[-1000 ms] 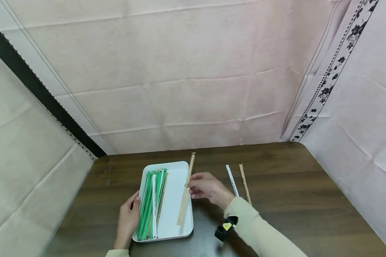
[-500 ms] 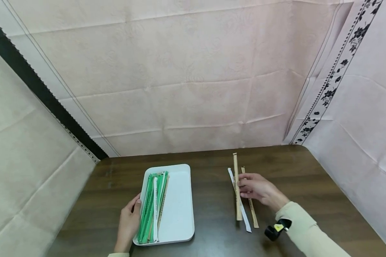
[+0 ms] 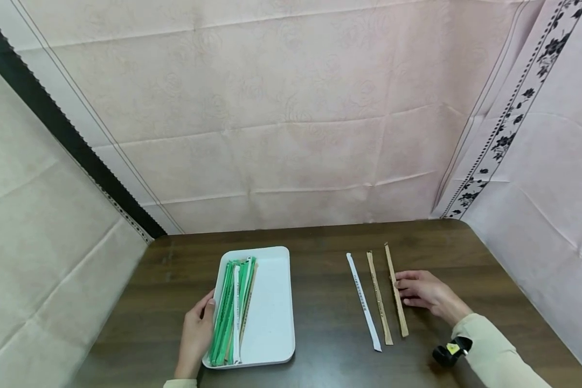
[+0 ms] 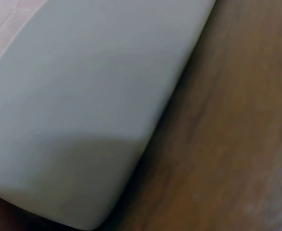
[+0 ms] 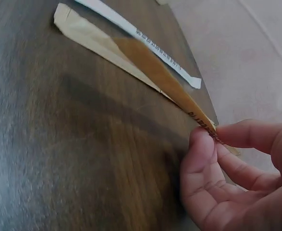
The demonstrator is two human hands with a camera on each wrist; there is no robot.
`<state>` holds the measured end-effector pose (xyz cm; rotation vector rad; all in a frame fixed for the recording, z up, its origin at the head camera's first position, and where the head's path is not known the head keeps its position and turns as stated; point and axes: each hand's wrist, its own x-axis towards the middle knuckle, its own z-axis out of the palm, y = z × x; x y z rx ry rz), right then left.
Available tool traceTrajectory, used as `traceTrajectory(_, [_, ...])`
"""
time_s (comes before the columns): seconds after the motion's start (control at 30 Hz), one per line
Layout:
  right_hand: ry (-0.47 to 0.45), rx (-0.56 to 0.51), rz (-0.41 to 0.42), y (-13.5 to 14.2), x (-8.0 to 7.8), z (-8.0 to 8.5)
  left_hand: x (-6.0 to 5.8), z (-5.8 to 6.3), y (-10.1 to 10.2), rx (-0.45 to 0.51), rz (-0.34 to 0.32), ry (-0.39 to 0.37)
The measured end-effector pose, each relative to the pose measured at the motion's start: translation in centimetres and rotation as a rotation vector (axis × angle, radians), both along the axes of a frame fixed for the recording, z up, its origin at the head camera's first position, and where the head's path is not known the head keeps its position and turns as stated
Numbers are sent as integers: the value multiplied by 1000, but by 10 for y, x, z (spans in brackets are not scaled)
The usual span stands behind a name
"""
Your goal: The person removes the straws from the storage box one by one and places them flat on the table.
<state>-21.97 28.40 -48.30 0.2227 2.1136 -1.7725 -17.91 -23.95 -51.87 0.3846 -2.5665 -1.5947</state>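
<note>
In the head view, my right hand [image 3: 429, 293] pinches a slim brown paper-wrapped straw [image 3: 402, 322] between thumb and fingertips. The right wrist view shows this brown straw [image 5: 165, 79] tilted, its near end raised off the table over its own shadow. To its left lie a second brown wrapped straw [image 3: 381, 304] and a white wrapped one with black print [image 3: 365, 302], side by side. My left hand [image 3: 196, 331] holds the left edge of a white tray [image 3: 271, 312], thumb at the rim. Along the tray's left side lie several green wrapped straws [image 3: 223, 318], with a white straw [image 3: 236, 318] on top.
The brown wooden table [image 3: 330, 242] ends at the back against a pale cloth wall [image 3: 291, 134]. A cloth with a floral border [image 3: 506, 143] hangs on the right, and one with a dark band on the left. A black wrist camera [image 3: 451, 350] sits on my right wrist.
My right hand has carried the brown straw from above the tray rightward, past the white and the other brown straw, and lowered it to their right. My left hand keeps its hold on the tray.
</note>
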Motion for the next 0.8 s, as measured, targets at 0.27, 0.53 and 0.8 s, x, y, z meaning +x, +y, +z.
traceTrajectory(0.27, [66, 138, 38, -4, -2, 2, 1, -1, -1, -1, 5, 16])
traceTrajectory(0.53, [92, 91, 32, -15, 2, 24, 0, 2, 1, 2, 4, 28])
traceTrajectory(0.8, [75, -262, 128, -63, 8, 52, 0, 0, 0, 21, 0, 28])
